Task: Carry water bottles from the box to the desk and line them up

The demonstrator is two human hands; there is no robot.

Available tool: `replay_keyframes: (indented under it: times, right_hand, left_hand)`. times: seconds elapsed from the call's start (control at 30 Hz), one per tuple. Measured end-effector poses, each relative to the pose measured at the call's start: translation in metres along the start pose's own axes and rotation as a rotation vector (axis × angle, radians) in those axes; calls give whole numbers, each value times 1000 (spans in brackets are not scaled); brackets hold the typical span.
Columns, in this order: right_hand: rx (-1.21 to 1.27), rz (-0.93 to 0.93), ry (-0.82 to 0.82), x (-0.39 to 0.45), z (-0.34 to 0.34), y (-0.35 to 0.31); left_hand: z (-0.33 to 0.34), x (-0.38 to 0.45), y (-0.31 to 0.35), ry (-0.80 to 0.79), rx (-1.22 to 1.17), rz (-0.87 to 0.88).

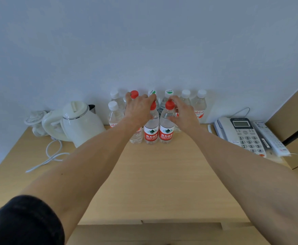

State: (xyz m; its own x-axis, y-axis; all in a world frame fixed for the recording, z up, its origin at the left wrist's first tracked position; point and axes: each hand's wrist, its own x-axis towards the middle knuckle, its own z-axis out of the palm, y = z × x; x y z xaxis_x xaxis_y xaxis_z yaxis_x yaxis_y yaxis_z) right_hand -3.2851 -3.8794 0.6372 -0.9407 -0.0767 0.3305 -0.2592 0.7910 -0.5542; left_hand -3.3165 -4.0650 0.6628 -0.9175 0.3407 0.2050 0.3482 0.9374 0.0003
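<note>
Several water bottles stand at the back of the wooden desk against the wall. Three red-capped bottles form the front row: left, middle and right. My left hand is curled over the neck of the left bottle, whose cap shows above my knuckles, and its fingertips reach the middle bottle's cap. My right hand pinches the right bottle just below its cap. White-capped bottles and green-marked ones stand behind. The box is out of view.
A white electric kettle with a loose cable sits at the left of the desk. On the right lie a desk phone and a remote control. A wooden panel rises at the far right.
</note>
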Motion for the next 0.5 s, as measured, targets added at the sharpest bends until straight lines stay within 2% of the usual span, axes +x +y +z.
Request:
replay_keyframes:
  times: [0.23, 0.5]
  right_hand:
    - [-12, -20, -31, -1, -7, 0]
    - [-40, -1, 10, 1, -31, 0]
  left_hand:
    - [-6, -2, -4, -11, -50, -21]
    - [-31, 6, 2, 154, -41, -57]
